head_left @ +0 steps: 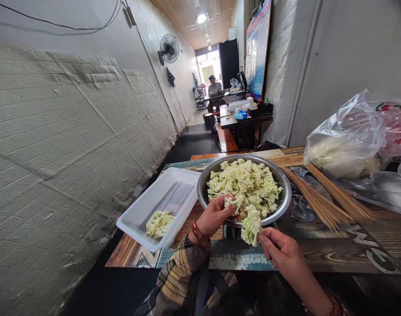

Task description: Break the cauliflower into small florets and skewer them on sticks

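Note:
My left hand (216,216) pinches a small cauliflower floret (233,202) at the near rim of a metal bowl (284,198) heaped with cut cauliflower (244,181). My right hand (281,251) holds a larger cauliflower piece (252,226) by its stem, just in front of the bowl. A skewer may run through that piece, but I cannot make it out. A white plastic tray (144,210) lies left of the bowl with one cauliflower piece (158,223) in its near corner.
Several bamboo skewers (325,198) fan out right of the bowl on the wooden table (352,250). Plastic bags (352,140) with vegetables sit at the right. A brick-pattern wall (71,153) runs along the left. Far down the aisle a person (214,87) sits at tables.

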A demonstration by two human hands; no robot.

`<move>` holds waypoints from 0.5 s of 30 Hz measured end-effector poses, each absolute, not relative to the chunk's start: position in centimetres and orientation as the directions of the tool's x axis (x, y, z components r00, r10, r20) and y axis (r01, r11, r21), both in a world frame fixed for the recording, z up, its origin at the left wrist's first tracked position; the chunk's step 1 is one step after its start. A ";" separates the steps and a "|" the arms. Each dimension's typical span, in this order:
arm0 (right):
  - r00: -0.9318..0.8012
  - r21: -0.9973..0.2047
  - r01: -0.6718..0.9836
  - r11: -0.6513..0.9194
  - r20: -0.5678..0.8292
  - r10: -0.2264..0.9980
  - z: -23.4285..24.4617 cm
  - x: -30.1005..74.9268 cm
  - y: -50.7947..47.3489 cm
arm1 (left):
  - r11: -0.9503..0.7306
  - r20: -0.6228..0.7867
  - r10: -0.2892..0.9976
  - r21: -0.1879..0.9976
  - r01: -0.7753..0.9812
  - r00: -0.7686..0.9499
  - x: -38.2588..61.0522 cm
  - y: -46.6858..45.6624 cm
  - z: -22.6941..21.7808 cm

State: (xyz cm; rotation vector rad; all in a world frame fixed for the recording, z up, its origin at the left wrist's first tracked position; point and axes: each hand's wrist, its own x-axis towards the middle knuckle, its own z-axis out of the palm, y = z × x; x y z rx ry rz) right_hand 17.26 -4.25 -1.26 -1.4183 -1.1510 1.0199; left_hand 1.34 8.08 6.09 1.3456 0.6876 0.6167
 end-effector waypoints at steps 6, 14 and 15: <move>0.165 -0.959 0.285 -0.008 0.041 0.985 -0.8 18.0 -4.7 | 0.088 -0.116 0.755 0.993 0.075 0.645 1.4 8.0 6.3; 0.208 -0.940 0.339 0.026 0.102 0.973 -1.0 17.7 -4.7 | 0.101 -0.128 0.756 0.992 0.080 0.642 1.7 7.7 6.9; 0.215 -0.940 0.341 0.032 0.111 0.970 -1.2 17.6 -4.6 | 0.107 -0.133 0.756 0.991 0.079 0.641 1.7 7.7 6.9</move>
